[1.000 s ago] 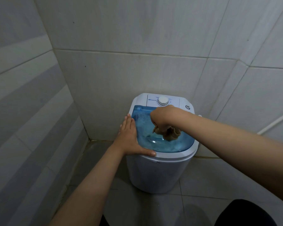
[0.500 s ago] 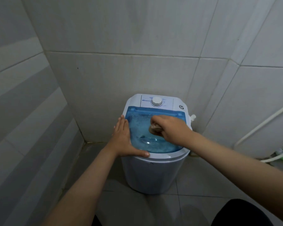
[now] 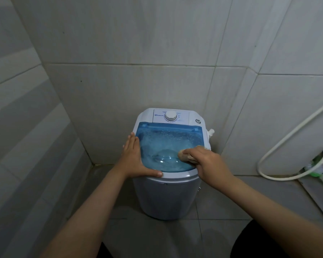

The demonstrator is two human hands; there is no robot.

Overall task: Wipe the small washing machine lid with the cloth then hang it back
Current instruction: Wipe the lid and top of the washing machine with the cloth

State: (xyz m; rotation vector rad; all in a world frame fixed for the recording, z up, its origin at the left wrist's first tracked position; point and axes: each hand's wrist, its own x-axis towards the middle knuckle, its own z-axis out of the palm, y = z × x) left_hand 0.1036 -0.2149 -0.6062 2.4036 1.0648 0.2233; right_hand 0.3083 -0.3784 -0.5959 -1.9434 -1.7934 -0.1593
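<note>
Pressing a bunched tan cloth (image 3: 185, 156) onto the right front of the closed blue lid (image 3: 166, 144), right hand (image 3: 206, 163) has fingers curled around it, while left hand (image 3: 133, 159) lies flat on the washing machine (image 3: 164, 196) rim, fingers together, thumb spread along the front.

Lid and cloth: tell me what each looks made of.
Lid: likely translucent blue plastic, glossy; highlights and droplets show on it. Cloth: seems soft tan fabric, matte, bunched under the right hand; its weave is too small to tell.
</note>
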